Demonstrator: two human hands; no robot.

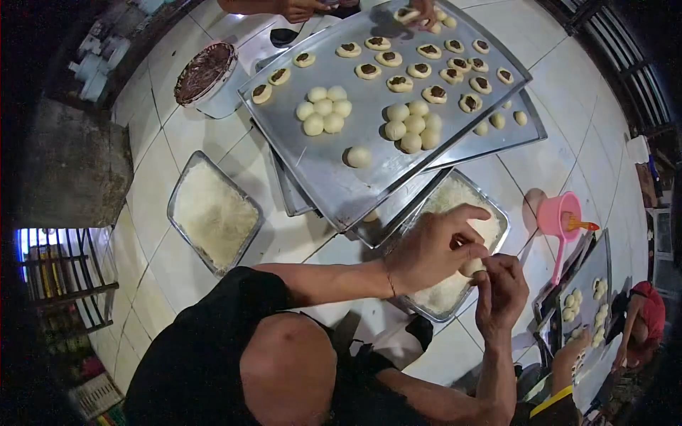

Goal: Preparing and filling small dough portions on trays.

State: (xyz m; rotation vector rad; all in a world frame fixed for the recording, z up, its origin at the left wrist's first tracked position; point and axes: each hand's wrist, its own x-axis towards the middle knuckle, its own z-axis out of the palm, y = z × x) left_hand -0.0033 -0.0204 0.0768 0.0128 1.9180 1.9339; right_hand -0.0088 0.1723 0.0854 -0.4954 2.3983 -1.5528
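Pale dough ball (472, 268) (small, smooth, round), pinched between left hand (433, 248) and right hand (501, 292), over crumb tray (497, 245)

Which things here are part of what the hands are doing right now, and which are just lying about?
In use: left hand and right hand pinching a dough ball; crumb tray beneath; baking sheet of dough balls.

Lying about: second crumb tray, chocolate tub, pink scoop.

Dull metal baking tray (334, 177); smooth matt dough ball (472, 268); glossy floor tiles (568, 142).
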